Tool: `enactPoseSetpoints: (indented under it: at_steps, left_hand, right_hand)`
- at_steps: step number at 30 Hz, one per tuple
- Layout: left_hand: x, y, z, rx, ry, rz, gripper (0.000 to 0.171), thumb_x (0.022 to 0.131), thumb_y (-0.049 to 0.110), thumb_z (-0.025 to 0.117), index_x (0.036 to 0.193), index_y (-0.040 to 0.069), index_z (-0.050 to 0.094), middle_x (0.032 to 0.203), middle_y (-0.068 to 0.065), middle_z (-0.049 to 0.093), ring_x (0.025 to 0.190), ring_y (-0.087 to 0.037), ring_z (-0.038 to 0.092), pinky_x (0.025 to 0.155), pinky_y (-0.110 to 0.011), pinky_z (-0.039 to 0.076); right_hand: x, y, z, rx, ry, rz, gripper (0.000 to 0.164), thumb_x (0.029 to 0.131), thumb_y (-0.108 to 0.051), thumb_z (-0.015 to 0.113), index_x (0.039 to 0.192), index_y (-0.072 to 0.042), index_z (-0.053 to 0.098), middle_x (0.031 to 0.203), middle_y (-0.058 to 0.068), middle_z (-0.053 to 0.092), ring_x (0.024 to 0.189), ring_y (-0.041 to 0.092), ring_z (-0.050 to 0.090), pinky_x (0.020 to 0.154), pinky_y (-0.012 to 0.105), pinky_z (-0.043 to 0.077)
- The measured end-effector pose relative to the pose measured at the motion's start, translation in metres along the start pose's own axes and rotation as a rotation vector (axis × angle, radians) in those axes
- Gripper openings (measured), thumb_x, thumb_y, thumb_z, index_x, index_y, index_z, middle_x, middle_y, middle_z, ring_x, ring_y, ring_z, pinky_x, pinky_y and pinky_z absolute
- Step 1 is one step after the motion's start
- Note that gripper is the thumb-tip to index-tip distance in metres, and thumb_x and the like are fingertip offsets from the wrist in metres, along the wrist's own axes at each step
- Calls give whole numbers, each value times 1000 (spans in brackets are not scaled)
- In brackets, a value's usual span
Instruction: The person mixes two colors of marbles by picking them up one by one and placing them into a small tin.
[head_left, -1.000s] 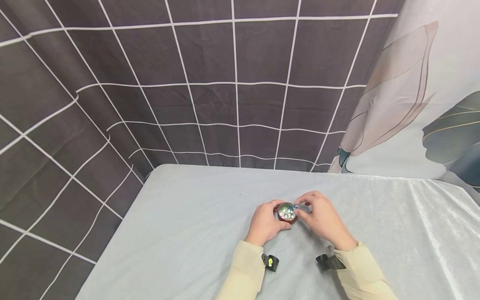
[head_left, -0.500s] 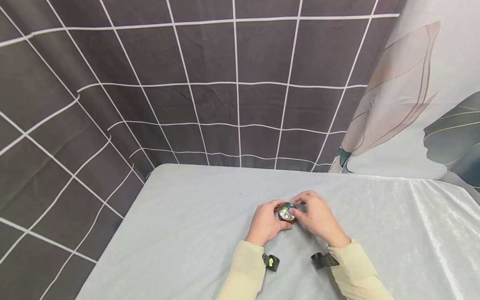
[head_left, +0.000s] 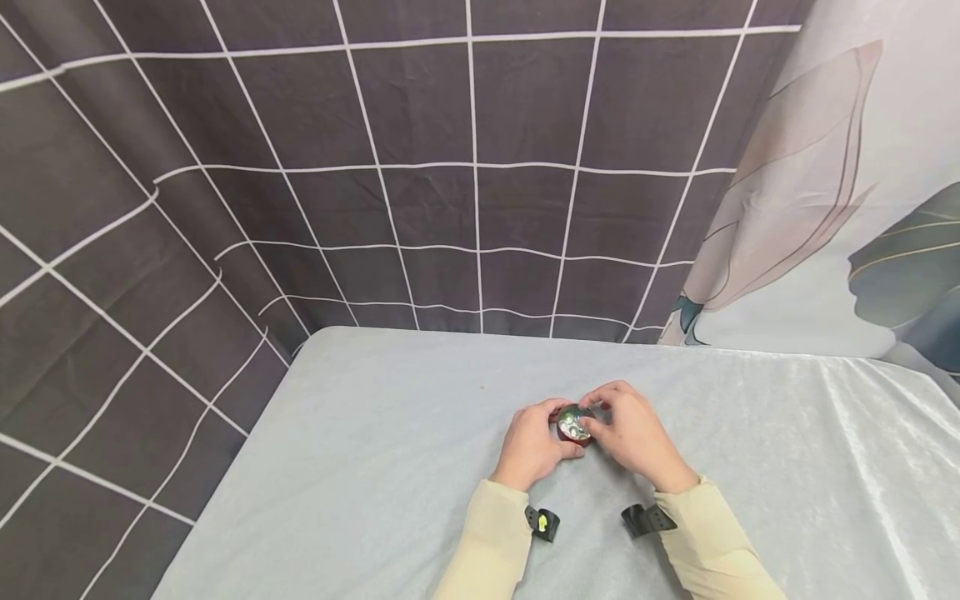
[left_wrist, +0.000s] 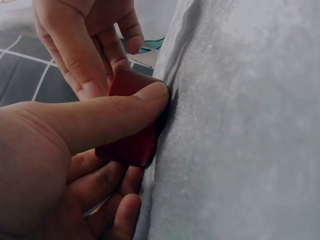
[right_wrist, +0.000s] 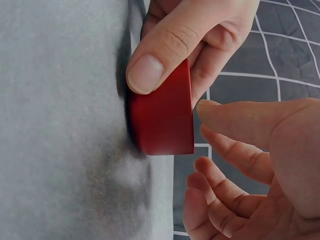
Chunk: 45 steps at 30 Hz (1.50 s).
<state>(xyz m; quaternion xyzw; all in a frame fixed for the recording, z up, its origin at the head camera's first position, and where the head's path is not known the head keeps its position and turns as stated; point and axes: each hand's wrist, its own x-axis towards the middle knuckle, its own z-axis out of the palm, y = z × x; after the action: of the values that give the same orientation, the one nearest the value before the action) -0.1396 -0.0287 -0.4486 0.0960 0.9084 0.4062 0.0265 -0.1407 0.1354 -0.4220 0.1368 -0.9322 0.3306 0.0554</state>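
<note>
A small red round container [head_left: 575,426] stands on the pale cloth, its mouth facing up. Several shiny, glassy pieces show inside it in the head view; their exact kind is unclear. My left hand [head_left: 528,443] grips the container's side, the thumb pressed on the red wall [right_wrist: 165,120] near the cloth. Over the rim hover the thumb and forefinger of my right hand [head_left: 637,437]. In the right wrist view a gap lies between those fingertips, and no piece is visible there. The left wrist view shows the red wall [left_wrist: 132,147] behind my left thumb.
A light grey velvety cloth [head_left: 390,467] covers the table. Dark curtains with white grid lines [head_left: 420,200] hang behind and to the left; a leaf-patterned curtain [head_left: 810,250] is at right. Each wrist wears a black strap [head_left: 648,521].
My right hand has moved slightly left, over the container. The small blue piece seen earlier at its fingertips is no longer visible there. My left hand keeps its grip.
</note>
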Motion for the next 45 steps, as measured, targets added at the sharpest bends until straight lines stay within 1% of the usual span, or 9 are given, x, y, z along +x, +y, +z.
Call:
enactPoseSetpoints:
  at_steps: [9, 18, 22, 27, 37, 45]
  left_hand:
    - [-1, 0, 0, 3, 5, 21, 55, 68, 20, 94, 119, 15, 72, 106, 4, 74, 101, -11, 66, 91, -28, 51]
    - [-1, 1, 1, -2, 3, 2, 57, 68, 18, 94, 120, 14, 71, 109, 2, 73, 105, -13, 66, 95, -31, 51]
    - [-1, 1, 1, -7, -3, -15, 58, 69, 18, 94, 122, 14, 71, 111, 2, 73, 107, -14, 65, 97, -32, 50]
    - [-1, 1, 1, -15, -5, -20, 59, 69, 17, 94, 123, 12, 70, 113, 0, 73, 108, -15, 65, 98, -33, 50]
    - [-2, 2, 0, -5, -6, -24, 60, 70, 17, 93, 124, 11, 70, 114, -1, 72, 110, -17, 65, 98, -34, 50]
    - [-1, 1, 0, -8, -3, -17, 59, 70, 16, 93, 124, 12, 70, 113, -1, 73, 108, -16, 65, 97, -32, 50]
  right_hand:
    - [-1, 2, -2, 6, 8, 5, 15, 81, -6, 79, 95, -5, 73, 102, 15, 64, 91, 30, 63, 80, 51, 52]
    - [-4, 5, -8, 8, 35, -30, 15, 81, -5, 79, 94, -6, 73, 103, 15, 65, 90, 30, 63, 79, 49, 53]
    - [-7, 7, -12, 5, 46, -38, 15, 80, -5, 79, 94, -6, 73, 103, 15, 65, 88, 29, 63, 77, 48, 53]
    - [-11, 11, -16, -5, 51, -41, 16, 80, -5, 80, 94, -6, 73, 103, 15, 66, 87, 28, 63, 77, 47, 53]
    - [-21, 18, -25, -27, 62, -34, 16, 80, -7, 82, 93, -7, 73, 102, 14, 66, 86, 27, 62, 74, 44, 52]
    - [-28, 20, -28, -38, 54, -12, 16, 81, -8, 81, 94, -7, 72, 103, 15, 65, 86, 28, 62, 74, 45, 52]
